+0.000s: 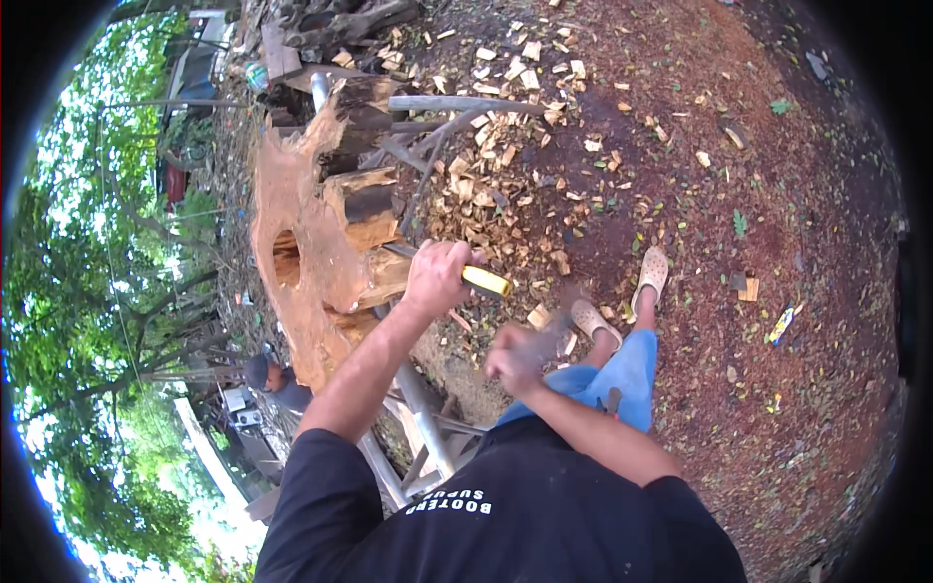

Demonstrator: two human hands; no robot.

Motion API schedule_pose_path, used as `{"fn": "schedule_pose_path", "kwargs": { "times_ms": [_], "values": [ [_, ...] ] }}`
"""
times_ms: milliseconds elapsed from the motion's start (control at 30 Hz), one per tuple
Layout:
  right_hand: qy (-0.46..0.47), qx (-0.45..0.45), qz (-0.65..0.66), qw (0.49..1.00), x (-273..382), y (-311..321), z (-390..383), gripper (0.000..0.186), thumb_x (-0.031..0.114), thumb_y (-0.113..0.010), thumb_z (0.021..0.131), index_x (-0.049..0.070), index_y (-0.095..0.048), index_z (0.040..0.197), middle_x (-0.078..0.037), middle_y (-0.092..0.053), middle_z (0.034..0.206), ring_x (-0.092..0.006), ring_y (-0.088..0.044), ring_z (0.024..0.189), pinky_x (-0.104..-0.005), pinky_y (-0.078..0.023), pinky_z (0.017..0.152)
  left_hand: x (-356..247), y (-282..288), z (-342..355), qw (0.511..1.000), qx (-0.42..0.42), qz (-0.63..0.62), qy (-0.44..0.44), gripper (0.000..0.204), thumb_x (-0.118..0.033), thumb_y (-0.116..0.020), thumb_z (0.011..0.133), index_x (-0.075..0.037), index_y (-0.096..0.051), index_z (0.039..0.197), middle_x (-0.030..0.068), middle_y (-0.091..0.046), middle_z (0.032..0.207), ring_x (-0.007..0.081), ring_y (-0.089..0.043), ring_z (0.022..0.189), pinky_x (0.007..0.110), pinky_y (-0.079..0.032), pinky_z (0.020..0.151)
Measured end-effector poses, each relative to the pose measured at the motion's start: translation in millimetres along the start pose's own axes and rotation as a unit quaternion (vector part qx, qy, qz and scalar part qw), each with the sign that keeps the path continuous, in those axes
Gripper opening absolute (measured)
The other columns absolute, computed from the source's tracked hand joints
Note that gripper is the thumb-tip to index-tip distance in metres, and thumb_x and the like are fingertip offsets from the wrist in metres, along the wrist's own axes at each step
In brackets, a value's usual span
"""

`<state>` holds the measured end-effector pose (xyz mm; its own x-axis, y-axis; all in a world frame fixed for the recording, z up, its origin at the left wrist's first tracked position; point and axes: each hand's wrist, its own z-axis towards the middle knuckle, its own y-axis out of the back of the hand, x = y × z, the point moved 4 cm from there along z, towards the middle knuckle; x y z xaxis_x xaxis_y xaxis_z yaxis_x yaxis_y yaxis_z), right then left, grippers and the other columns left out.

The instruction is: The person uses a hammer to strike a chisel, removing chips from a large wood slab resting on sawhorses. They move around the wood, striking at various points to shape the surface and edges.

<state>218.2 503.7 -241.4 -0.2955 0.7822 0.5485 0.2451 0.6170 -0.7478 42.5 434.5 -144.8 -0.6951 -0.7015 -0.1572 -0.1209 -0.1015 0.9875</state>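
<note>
My left hand [437, 272] grips a chisel by its yellow-and-black handle [486, 283], with the metal blade reaching into the rough edge of a large carved wood slab [301, 194]. The slab has a pale brown face, hollows and dark, jagged pieces along its right side. Lower and to the right, my right hand [515, 360] is closed on a grey tool [556, 333], too blurred by motion to identify. The slab rests on metal pipes [423, 423] and branches.
Wood chips [486, 170] litter the reddish ground [758, 223] beside my sandalled feet. Another person [277, 384] is beyond the slab at the left. Dark logs [330, 24] lie at the top, and trees fill the far left.
</note>
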Motion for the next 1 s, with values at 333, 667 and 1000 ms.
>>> {"fn": "schedule_pose_path", "kwargs": {
  "times_ms": [333, 667, 1000],
  "values": [
    [-0.001, -0.025, 0.035, 0.999, -2.0, 28.1, -24.0, 0.010, -0.007, -0.052, 0.082, 0.002, -0.051, 0.086, -0.004, -0.055, 0.062, -0.0136, -0.056, 0.046, -0.0280, -0.045, 0.041, 10.0, 4.7, -18.6, 1.000, 0.006, 0.023, -0.010, 0.030, -0.018, -0.072, 0.086, -0.009, -0.047, 0.073, 0.0082, -0.054, 0.064, 0.0294, -0.058, 0.064, 0.043, -0.042, 0.066],
    [-0.065, -0.045, 0.012, 0.997, 21.5, 45.9, -16.8, 0.007, 0.000, -0.051, 0.080, 0.005, -0.047, 0.078, -0.006, -0.051, 0.056, -0.0161, -0.051, 0.041, -0.0308, -0.042, 0.039, -8.7, 1.2, 4.0, 0.998, -0.028, -0.032, 0.045, 0.033, -0.026, -0.073, 0.089, -0.008, -0.050, 0.074, 0.0116, -0.060, 0.063, 0.0328, -0.062, 0.059, 0.045, -0.048, 0.056],
    [0.015, -0.066, 0.076, 0.995, 84.9, 30.0, -2.8, 0.011, -0.004, -0.049, 0.079, 0.005, -0.043, 0.078, -0.006, -0.050, 0.057, -0.0152, -0.051, 0.043, -0.0322, -0.046, 0.043, 15.1, -1.1, 25.6, 0.984, 0.011, -0.028, 0.175, 0.019, -0.010, -0.070, 0.074, -0.007, -0.057, 0.086, 0.0165, -0.066, 0.075, 0.0368, -0.068, 0.074, 0.047, -0.052, 0.069]
  ]
}}
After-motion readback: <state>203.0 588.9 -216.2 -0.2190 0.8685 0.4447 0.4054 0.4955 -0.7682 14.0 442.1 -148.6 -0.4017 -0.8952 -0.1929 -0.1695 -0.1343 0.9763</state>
